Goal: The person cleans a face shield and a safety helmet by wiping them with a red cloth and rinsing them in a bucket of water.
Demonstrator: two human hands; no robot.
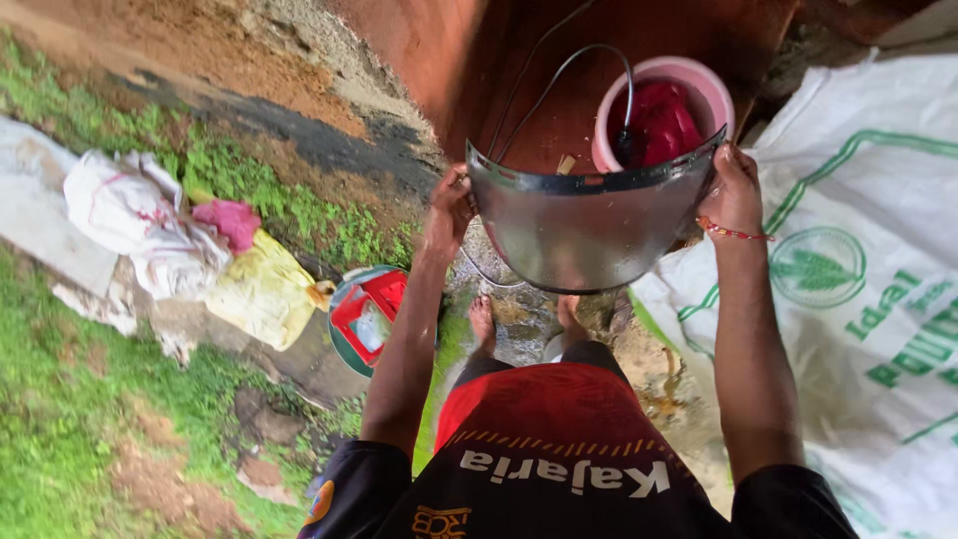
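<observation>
I hold a large shiny metal bowl (584, 230) up in front of me with both hands. My left hand (449, 208) grips its left rim and my right hand (733, 190) grips its right rim; a red thread is tied round that wrist. The bowl tilts away so I see its outer wall and dark rim. Just beyond it stands a pink bucket (689, 80) with red cloth (664, 120) inside and a thin wire handle arching over. My bare feet (484, 324) show below the bowl on wet ground.
A white woven sack with green print (868, 279) lies on the right. A green basin with a red container (369, 314) sits left of my feet. White, pink and yellow cloths (170, 235) are heaped on the left among grass. A reddish wall (449, 50) rises ahead.
</observation>
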